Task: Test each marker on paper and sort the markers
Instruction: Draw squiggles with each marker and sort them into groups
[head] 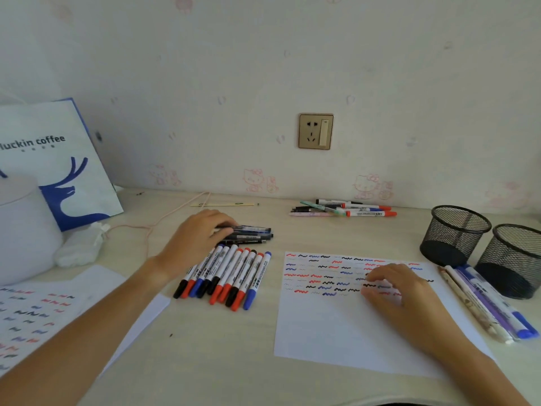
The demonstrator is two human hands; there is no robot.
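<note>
Left hand [199, 232] at frame centre pinches a dark pen [248, 230] for testing; right hand [392, 284], fingers relaxed, steadies the scribbled test sheet [336, 326].

You have the row of markers [225, 273] at frame centre, the paper [336, 326] right of it, two mesh cups [453, 232] at far right.
</note>
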